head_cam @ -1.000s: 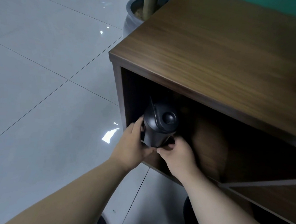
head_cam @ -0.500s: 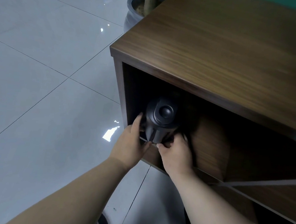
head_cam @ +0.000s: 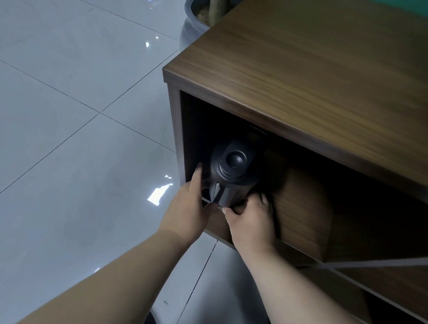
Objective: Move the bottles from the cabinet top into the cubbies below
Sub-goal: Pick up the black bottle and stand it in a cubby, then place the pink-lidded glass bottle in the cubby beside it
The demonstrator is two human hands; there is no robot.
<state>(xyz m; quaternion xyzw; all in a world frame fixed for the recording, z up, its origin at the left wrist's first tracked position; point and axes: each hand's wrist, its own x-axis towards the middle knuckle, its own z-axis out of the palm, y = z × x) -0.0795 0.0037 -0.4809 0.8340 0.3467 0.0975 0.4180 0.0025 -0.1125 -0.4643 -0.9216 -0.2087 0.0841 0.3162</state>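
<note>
Hands gripping a black bottle at the mouth of the cabinet's top left cubby.

Both hands close around the lower body of the black bottle (head_cam: 232,173): the left hand (head_cam: 190,210) wraps its left side, thumb up along the wall, and the right hand (head_cam: 250,221) clasps its right side, fingers curled under. The bottle stands about upright just inside the cubby (head_cam: 305,205), near the left side panel, its rounded lid facing up. The wooden cabinet top (head_cam: 326,76) overhangs it and shades the interior. A grey plant pot (head_cam: 191,22) with a stem stands behind the cabinet's left corner on the glossy tiled floor (head_cam: 59,127). A lower cubby (head_cam: 387,297) shows at right.
</note>
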